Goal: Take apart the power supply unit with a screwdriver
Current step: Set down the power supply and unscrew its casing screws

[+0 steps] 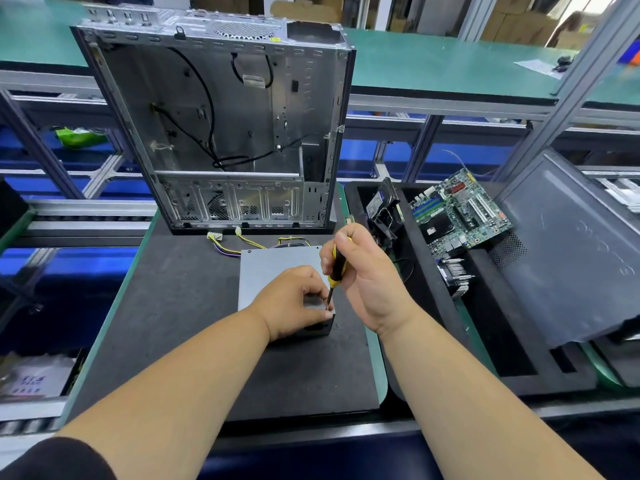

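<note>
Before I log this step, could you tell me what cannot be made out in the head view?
- Screw under the screwdriver tip: hidden by the left hand, too small.
- Near face of the power supply unit: covered by the left hand.
- Right hand fingertips: wrapped behind the handle.
- Power supply cable ends: partly hidden.

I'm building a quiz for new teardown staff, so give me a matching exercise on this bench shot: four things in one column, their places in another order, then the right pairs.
Things
1. screwdriver
2. power supply unit
3. computer case
4. motherboard

Places
A. propped in the black tray at the right
B. standing open at the far edge of the black mat
C. lying on the black mat, steadied at its near corner by the left hand
D. held upright in the right hand, tip on the unit's near right corner

Pairs: 1-D, 2-C, 3-B, 4-A
</note>
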The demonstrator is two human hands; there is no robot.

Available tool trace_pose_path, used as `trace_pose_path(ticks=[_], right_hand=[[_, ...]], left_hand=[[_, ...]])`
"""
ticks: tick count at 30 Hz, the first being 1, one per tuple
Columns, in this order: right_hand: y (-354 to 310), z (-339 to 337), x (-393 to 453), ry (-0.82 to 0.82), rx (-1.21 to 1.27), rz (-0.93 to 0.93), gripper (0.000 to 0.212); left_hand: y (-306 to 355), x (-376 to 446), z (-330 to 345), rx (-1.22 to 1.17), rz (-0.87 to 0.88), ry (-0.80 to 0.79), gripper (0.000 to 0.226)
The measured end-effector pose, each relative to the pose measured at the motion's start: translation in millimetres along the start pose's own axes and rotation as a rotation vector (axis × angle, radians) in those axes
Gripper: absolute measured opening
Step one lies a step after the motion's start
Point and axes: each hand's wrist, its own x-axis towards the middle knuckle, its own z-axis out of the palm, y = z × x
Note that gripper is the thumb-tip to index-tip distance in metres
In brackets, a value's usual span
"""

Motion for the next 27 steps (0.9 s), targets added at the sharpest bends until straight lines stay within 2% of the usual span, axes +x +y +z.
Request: trace_pose_path(ticks=[4,12,18,23,27], right_hand=[[0.2,-0.1,0.7,0.008,0.026,0.006,0.016],[2.7,-0.2,2.1,0.04,0.035,-0.05,0.035],[7.1,-6.0,0.4,0.077,0.031,-0.052,0.012],[3.7,-15.4,1.9,0.073,0.092,-0.028,0.014],[3.2,-16.6,2.3,0.054,0.072,-0.033,0.024]], left_hand=[[1.6,-0.3,-0.5,-0.001,-0.021,-0.014,0.032],[-1.5,-0.4,0.5,0.032,-0.022,0.007,0.04],[-1.8,-0.8,0.1,0.052,-0.013,-0.019,0.032],[-2.1,-1.1,0.5,0.054,-0.032,-0.02,0.028],[-2.5,-0.5,-0.1,0.075,-0.038,-0.03,0.024]])
